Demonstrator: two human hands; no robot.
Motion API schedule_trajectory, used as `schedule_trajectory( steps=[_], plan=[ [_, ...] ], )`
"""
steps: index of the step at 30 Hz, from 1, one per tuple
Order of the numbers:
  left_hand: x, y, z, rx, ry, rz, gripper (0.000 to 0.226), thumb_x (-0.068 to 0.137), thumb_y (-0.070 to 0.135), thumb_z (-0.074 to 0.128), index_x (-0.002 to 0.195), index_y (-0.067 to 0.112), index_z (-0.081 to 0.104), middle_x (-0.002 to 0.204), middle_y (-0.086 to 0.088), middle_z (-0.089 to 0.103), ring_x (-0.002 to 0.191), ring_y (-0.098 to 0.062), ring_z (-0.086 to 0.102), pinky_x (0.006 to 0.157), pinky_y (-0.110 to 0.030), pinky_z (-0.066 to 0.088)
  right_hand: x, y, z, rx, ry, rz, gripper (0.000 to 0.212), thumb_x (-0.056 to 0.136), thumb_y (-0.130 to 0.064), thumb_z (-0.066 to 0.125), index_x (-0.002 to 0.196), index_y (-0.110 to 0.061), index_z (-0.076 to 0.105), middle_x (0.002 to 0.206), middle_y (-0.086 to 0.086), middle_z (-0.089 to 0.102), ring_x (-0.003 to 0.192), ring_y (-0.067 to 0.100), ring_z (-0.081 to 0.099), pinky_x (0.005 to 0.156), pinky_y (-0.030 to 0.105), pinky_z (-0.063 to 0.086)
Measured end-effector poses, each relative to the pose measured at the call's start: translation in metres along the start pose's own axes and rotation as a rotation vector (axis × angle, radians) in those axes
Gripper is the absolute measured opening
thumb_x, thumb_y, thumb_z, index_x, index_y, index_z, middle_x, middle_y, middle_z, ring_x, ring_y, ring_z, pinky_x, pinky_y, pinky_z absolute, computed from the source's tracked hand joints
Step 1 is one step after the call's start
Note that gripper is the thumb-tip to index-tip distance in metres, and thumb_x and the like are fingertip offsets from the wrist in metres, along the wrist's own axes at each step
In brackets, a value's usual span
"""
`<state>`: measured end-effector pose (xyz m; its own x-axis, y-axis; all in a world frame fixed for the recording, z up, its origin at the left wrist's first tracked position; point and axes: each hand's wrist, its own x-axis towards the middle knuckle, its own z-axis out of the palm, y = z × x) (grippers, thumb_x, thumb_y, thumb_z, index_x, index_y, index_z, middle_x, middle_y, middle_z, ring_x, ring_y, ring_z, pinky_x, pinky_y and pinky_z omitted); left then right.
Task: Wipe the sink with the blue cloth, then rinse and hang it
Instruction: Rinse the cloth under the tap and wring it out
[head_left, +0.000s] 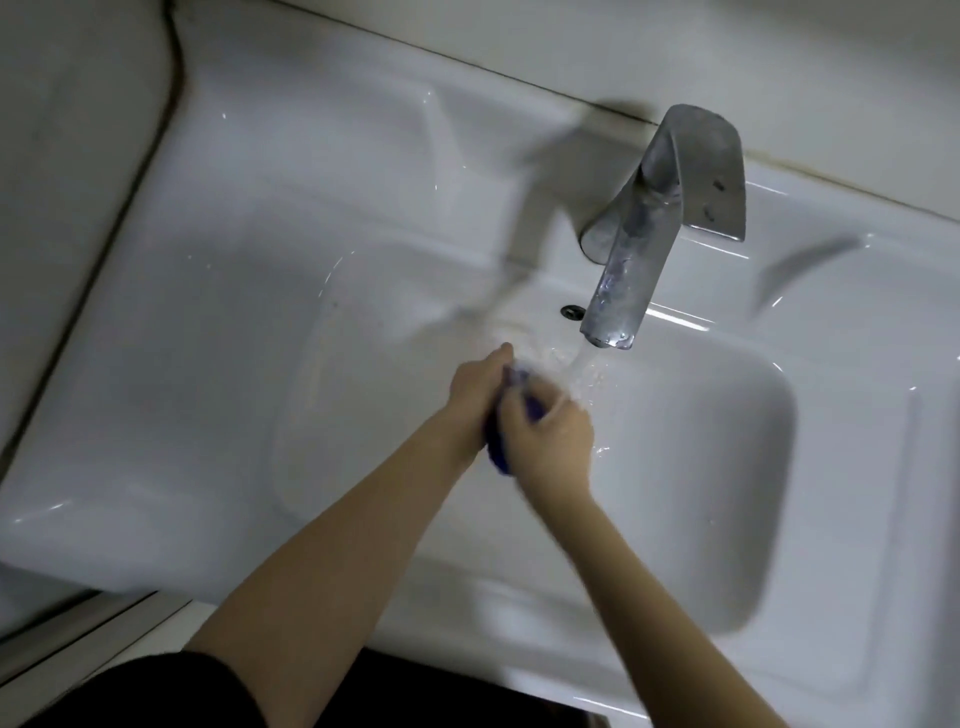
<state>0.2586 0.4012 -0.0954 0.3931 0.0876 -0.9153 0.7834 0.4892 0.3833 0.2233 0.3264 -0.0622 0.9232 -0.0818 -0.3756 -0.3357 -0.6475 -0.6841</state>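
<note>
Both my hands are over the white sink basin (717, 467), pressed together around the bunched blue cloth (497, 451). My left hand (475, 397) grips the cloth from the left side. My right hand (553, 441) is curled round it from the right. Only small patches of the cloth show between the hands. Water runs from the metal faucet (631, 270) and falls just right of the cloth, splashing on my right hand's fingers.
The sink's flat rim (218, 364) spreads wide on the left, with a moulded recess at the back. An overflow hole (571, 312) sits under the faucet. A wall (675, 57) rises behind, and another wall closes in on the left.
</note>
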Motion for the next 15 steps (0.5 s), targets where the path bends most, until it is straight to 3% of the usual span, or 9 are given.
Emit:
schedule_trajectory(
  steps=[2, 3, 5, 8, 10, 13, 14, 15],
  plan=[
    [-0.001, -0.005, -0.001, -0.066, -0.047, -0.07, 0.032, 0.094, 0.03, 0.057, 0.07, 0.009, 0.057, 0.056, -0.002, 0.06, 0.055, -0.018, 0.057, 0.056, -0.025, 0.044, -0.01, -0.002, -0.001, -0.045, -0.006, -0.103, 0.033, 0.088, -0.036, 0.048, 0.064, -0.015, 0.05, 0.054, 0.001, 0.053, 0.052, 0.024, 0.055, 0.05, 0.034, 0.045],
    [-0.003, -0.014, 0.0, -0.029, -0.052, -0.077, 0.03, 0.094, 0.033, 0.057, 0.078, 0.008, 0.06, 0.065, -0.005, 0.064, 0.06, -0.019, 0.06, 0.057, -0.025, 0.046, 0.004, 0.003, -0.003, -0.064, 0.02, -0.056, 0.033, 0.089, -0.035, 0.05, 0.066, -0.012, 0.053, 0.055, 0.002, 0.055, 0.051, 0.023, 0.055, 0.051, 0.033, 0.046],
    [-0.017, -0.026, 0.003, 0.161, 0.019, -0.049, 0.027, 0.095, 0.039, 0.054, 0.093, 0.013, 0.061, 0.082, -0.003, 0.064, 0.074, -0.019, 0.061, 0.064, -0.028, 0.047, 0.038, 0.015, -0.012, 0.006, 0.069, 0.112, 0.034, 0.088, -0.02, 0.058, 0.057, -0.011, 0.046, 0.052, 0.0, 0.049, 0.048, 0.016, 0.046, 0.053, 0.03, 0.039],
    [-0.01, -0.019, 0.001, 0.305, 0.071, 0.001, 0.027, 0.092, 0.042, 0.054, 0.09, 0.015, 0.06, 0.084, -0.002, 0.062, 0.077, -0.02, 0.059, 0.068, -0.028, 0.045, 0.039, 0.017, -0.014, 0.103, 0.123, 0.215, 0.037, 0.088, -0.008, 0.052, 0.056, -0.013, 0.035, 0.052, 0.0, 0.037, 0.05, 0.016, 0.03, 0.053, 0.031, 0.03],
    [-0.002, -0.001, -0.002, 0.127, -0.031, -0.037, 0.029, 0.086, 0.039, 0.057, 0.077, 0.011, 0.059, 0.075, -0.006, 0.062, 0.069, -0.022, 0.059, 0.07, -0.029, 0.044, 0.007, 0.004, 0.0, 0.054, 0.082, 0.097, 0.038, 0.091, -0.019, 0.052, 0.058, -0.015, 0.036, 0.051, -0.002, 0.038, 0.049, 0.017, 0.035, 0.05, 0.031, 0.031],
    [0.0, 0.0, -0.001, 0.035, -0.101, -0.054, 0.034, 0.093, 0.036, 0.052, 0.07, 0.011, 0.054, 0.056, -0.003, 0.06, 0.05, -0.018, 0.057, 0.056, -0.023, 0.047, 0.0, -0.005, 0.001, -0.031, 0.082, -0.088, 0.042, 0.092, -0.027, 0.05, 0.054, -0.022, 0.034, 0.048, 0.0, 0.043, 0.051, 0.023, 0.046, 0.051, 0.033, 0.037],
    [-0.001, -0.006, 0.001, 0.118, -0.066, -0.033, 0.03, 0.094, 0.035, 0.053, 0.074, 0.013, 0.058, 0.063, -0.004, 0.064, 0.058, -0.02, 0.062, 0.059, -0.026, 0.053, 0.019, -0.001, -0.003, -0.021, 0.111, -0.026, 0.042, 0.091, -0.024, 0.051, 0.053, -0.022, 0.034, 0.048, 0.0, 0.043, 0.052, 0.023, 0.047, 0.05, 0.032, 0.037],
    [-0.002, -0.011, 0.005, 0.209, -0.002, 0.0, 0.025, 0.093, 0.035, 0.054, 0.083, 0.014, 0.063, 0.078, -0.006, 0.068, 0.073, -0.023, 0.066, 0.072, -0.031, 0.057, 0.04, 0.005, -0.008, 0.026, 0.14, 0.08, 0.041, 0.091, -0.018, 0.052, 0.053, -0.019, 0.036, 0.049, 0.0, 0.043, 0.052, 0.022, 0.046, 0.049, 0.028, 0.035]
  ],
)
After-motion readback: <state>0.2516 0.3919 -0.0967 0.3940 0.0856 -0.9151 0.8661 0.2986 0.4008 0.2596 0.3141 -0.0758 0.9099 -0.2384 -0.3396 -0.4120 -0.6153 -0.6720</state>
